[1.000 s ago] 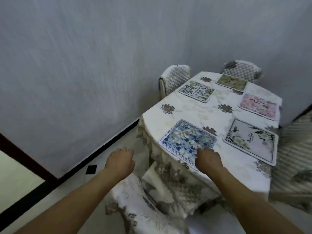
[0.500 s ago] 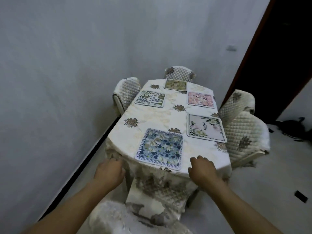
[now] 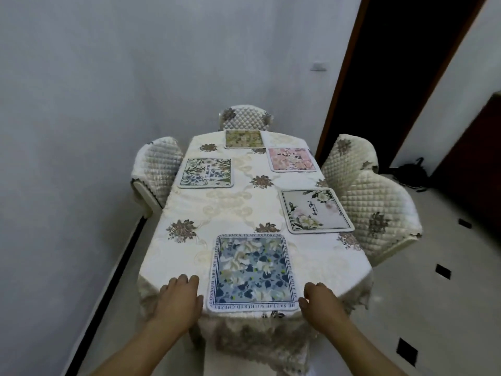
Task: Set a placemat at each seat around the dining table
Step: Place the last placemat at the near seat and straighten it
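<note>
Five placemats lie on the dining table (image 3: pixel 189 256), and the blue floral placemat (image 3: pixel 253 272) sits flat at 6 o'clock, its near edge just at the table's rim. Your left hand (image 3: pixel 179 302) rests on the cloth at its 7 o'clock corner and your right hand (image 3: pixel 322 305) at its 5 o'clock corner. Both have loosely bent fingers and clasp nothing that shows, though the thumbs are close to the mat's edge. The other mats are the white one (image 3: pixel 315 210) at 4 o'clock, the pink one (image 3: pixel 292 159) at 2, the yellow-green one (image 3: pixel 244 138) at 12 and the green-blue one (image 3: pixel 206 173) at 10. The blue mat looks thin, light and soft with a stitched border, so it would likely sag if lifted by one corner. To square it, pinch both near corners together and lift slightly, because dragging may pull the tablecloth along.
</note>
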Motion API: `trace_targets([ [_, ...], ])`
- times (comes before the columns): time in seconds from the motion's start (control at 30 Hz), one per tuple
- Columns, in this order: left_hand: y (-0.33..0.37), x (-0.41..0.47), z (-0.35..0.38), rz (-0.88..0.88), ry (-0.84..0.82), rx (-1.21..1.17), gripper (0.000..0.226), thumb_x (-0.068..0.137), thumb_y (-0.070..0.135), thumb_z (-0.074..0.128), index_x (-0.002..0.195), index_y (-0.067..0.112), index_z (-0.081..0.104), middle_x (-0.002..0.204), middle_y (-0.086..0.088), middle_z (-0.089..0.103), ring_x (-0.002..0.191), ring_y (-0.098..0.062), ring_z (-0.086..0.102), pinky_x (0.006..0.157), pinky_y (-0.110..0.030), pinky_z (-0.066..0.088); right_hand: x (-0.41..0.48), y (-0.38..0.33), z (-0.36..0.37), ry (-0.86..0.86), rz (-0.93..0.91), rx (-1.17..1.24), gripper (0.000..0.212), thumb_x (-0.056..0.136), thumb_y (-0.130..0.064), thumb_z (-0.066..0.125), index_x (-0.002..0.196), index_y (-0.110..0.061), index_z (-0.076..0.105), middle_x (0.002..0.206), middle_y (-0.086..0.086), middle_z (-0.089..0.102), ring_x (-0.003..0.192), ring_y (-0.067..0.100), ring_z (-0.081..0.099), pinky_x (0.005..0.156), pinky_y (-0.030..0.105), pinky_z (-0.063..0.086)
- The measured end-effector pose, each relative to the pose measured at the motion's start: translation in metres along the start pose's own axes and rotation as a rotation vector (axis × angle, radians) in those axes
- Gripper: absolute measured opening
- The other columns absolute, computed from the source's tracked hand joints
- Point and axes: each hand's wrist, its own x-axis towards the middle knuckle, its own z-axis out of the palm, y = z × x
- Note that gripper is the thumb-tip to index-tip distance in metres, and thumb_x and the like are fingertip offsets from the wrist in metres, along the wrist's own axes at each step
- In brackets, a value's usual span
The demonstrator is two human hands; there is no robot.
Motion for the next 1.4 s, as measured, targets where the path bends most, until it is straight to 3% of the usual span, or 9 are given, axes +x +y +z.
trace_targets([
  [0.27,-0.006,0.089,0.054,-0.011,-0.151,-0.252,0.034,0.09,0.043,0.05,0.113,0.019,0.046,0.108,-0.006,0.056,0.101,-0.026,0.056,0.077,-0.036,0.045,0.051,0.006,0.031,-0.109,0.252,0.154,0.022,0.089,-0.037,0.057,0.083,-0.018,0.048,0.084,0.003,0.055,0.08,0.022,0.051,0.068,0.031,0.042],
  [0.4,0.005,0.108,0.085,-0.059,-0.277,-0.274,0.036,0.091,0.039,0.051,0.116,0.016,0.042,0.11,-0.008,0.056,0.104,-0.028,0.056,0.08,-0.037,0.047,0.086,0.01,0.048,-0.175,0.298,0.248,0.021,0.091,-0.034,0.056,0.092,-0.015,0.047,0.084,0.006,0.056,0.075,0.022,0.053,0.06,0.031,0.036],
  [0.5,0.011,0.116,0.102,-0.158,-0.346,-0.376,0.03,0.09,0.037,0.056,0.104,0.016,0.04,0.109,-0.011,0.057,0.102,-0.03,0.058,0.077,-0.036,0.047,0.116,0.013,0.065,-0.205,0.323,0.299,0.022,0.092,-0.032,0.055,0.097,-0.012,0.047,0.086,0.008,0.056,0.071,0.023,0.053,0.052,0.03,0.034],
  [0.63,0.016,0.124,0.113,-0.333,-0.303,-0.498,0.026,0.089,0.029,0.058,0.094,0.013,0.038,0.104,-0.015,0.059,0.096,-0.034,0.06,0.07,-0.034,0.044,0.135,0.017,0.081,-0.159,0.414,0.376,0.029,0.088,-0.033,0.058,0.097,-0.008,0.045,0.095,0.014,0.057,0.078,0.027,0.057,0.056,0.031,0.038],
  [0.73,0.019,0.126,0.117,-0.43,-0.269,-0.626,0.023,0.088,0.024,0.06,0.091,0.008,0.043,0.095,-0.016,0.06,0.085,-0.031,0.059,0.058,-0.031,0.037,0.141,0.021,0.088,-0.143,0.43,0.431,0.034,0.087,-0.037,0.063,0.093,-0.01,0.043,0.082,0.006,0.054,0.068,0.021,0.052,0.05,0.029,0.034],
  [0.87,0.024,0.127,0.121,-0.503,-0.269,-0.683,0.018,0.089,0.022,0.06,0.087,0.008,0.049,0.099,-0.019,0.066,0.073,-0.024,0.05,0.06,-0.029,0.036,0.149,0.028,0.095,-0.16,0.422,0.466,0.022,0.09,-0.025,0.056,0.075,-0.015,0.044,0.071,0.003,0.052,0.062,0.016,0.05,0.049,0.027,0.034],
  [1.1,0.025,0.118,0.118,-0.468,-0.19,-0.703,0.026,0.088,0.019,0.061,0.068,0.02,0.045,0.08,-0.01,0.066,0.072,-0.025,0.053,0.061,-0.032,0.036,0.149,0.032,0.085,-0.046,0.264,0.384,0.034,0.091,-0.019,0.056,0.063,-0.017,0.037,0.059,0.002,0.047,0.054,0.016,0.044,0.05,0.029,0.029],
  [1.27,0.032,0.099,0.116,-0.43,-0.121,-0.78,0.017,0.087,0.017,0.063,0.075,0.019,0.052,0.074,-0.003,0.065,0.076,-0.028,0.061,0.066,-0.034,0.045,0.141,0.035,0.076,0.021,0.198,0.353,0.03,0.092,-0.018,0.056,0.067,-0.012,0.041,0.064,0.012,0.052,0.055,0.02,0.043,0.05,0.031,0.026],
  [1.4,0.034,0.096,0.116,-0.413,-0.101,-0.806,0.019,0.088,0.017,0.063,0.075,0.022,0.051,0.07,0.003,0.063,0.07,-0.022,0.059,0.063,-0.032,0.042,0.129,0.044,0.08,0.046,0.205,0.376,0.037,0.093,-0.017,0.054,0.061,-0.018,0.036,0.056,0.0,0.043,0.052,0.014,0.04,0.048,0.029,0.026],
])
